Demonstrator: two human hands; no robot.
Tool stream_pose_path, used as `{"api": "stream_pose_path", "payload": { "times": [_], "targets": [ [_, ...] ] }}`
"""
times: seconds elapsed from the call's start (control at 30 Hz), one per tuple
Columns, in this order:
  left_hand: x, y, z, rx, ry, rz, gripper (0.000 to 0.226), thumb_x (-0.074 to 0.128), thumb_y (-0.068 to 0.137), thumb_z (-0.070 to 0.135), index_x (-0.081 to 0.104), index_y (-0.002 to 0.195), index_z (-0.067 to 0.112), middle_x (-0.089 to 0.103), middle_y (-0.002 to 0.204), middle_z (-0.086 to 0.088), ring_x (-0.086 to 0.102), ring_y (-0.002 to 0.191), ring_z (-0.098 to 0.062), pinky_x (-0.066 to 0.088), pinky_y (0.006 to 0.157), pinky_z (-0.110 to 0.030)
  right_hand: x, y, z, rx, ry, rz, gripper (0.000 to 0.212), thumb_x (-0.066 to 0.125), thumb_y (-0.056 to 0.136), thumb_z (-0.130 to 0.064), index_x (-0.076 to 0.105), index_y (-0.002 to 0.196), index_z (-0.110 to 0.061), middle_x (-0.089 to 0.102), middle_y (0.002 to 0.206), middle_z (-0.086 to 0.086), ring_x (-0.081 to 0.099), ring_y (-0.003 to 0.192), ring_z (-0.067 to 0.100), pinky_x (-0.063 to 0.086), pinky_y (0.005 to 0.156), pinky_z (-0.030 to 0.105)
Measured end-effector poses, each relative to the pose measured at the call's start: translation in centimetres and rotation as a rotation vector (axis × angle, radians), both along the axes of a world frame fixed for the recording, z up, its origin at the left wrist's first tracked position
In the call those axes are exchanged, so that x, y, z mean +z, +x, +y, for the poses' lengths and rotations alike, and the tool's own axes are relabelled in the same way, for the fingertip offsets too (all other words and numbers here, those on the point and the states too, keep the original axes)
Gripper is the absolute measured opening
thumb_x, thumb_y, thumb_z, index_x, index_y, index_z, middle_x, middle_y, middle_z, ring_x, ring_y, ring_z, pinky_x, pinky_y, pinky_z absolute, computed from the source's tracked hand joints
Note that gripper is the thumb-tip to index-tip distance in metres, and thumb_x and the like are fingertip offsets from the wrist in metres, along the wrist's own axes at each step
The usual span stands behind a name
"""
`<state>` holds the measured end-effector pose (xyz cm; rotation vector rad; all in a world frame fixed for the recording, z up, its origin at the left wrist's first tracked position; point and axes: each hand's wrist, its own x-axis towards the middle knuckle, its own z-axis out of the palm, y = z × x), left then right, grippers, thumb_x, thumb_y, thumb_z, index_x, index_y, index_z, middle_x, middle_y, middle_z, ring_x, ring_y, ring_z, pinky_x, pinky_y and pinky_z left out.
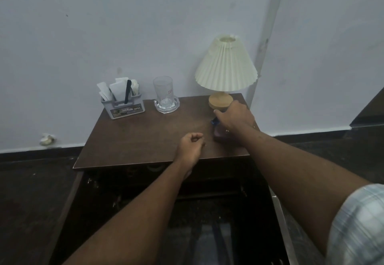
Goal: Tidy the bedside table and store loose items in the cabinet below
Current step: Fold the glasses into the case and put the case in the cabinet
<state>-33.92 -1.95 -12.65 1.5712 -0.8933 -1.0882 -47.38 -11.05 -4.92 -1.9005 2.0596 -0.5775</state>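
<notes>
- Mostly tidy, it seems: beyond the left hand (190,145), along the desk's (135,140) far edge, stand a grey caddy (123,108) of sachets and a glass (163,92) in a clear dish (166,106).
- Left hand rests on the desk's near part, fingers curled into a loose fist, holding nothing visible.
- Right hand (234,116) reaches down just in front of the lamp (225,67). Its fingers curl over a small blue item (214,121) on a dark box (219,135); whether it pinches either cannot be told.
- Probably left: storing those two items in the cabinet (218,182) below both wrists. Its dark front seems open.
- Bare desk lies between the hands. The lamp base crowds the right hand, and the desk's right edge is near.
</notes>
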Motion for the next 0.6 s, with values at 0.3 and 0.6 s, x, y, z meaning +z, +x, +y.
{"api": "stream_pose_path", "payload": {
  "times": [0.3,0.6],
  "targets": [
    [-0.4,0.1,-0.4,-0.024,0.023,-0.012,0.017,0.064,0.092,0.013,0.068,0.092,0.029,0.074,0.1,0.002,0.068,0.091,-0.012,0.053,0.082,-0.027,-1.0,2.1,-1.3,-0.066,0.06,0.015,0.036,0.072,0.08,-0.05,0.061,0.088,-0.017,0.068,0.094,0.006,0.064,0.088,0.028,0.053,0.089,0.044],
    [2.0,0.3,-0.8,-0.031,0.099,0.136,0.018,0.061,0.096,0.008,0.066,0.083,0.017,0.065,0.074,-0.004,0.058,0.067,-0.011,0.05,0.07,-0.022,0.9,1.1,-1.6,-0.135,0.011,-0.107,0.035,0.064,0.094,-0.033,0.065,0.12,-0.009,0.069,0.119,0.012,0.066,0.108,0.033,0.052,0.084,0.039]
  ]
}}
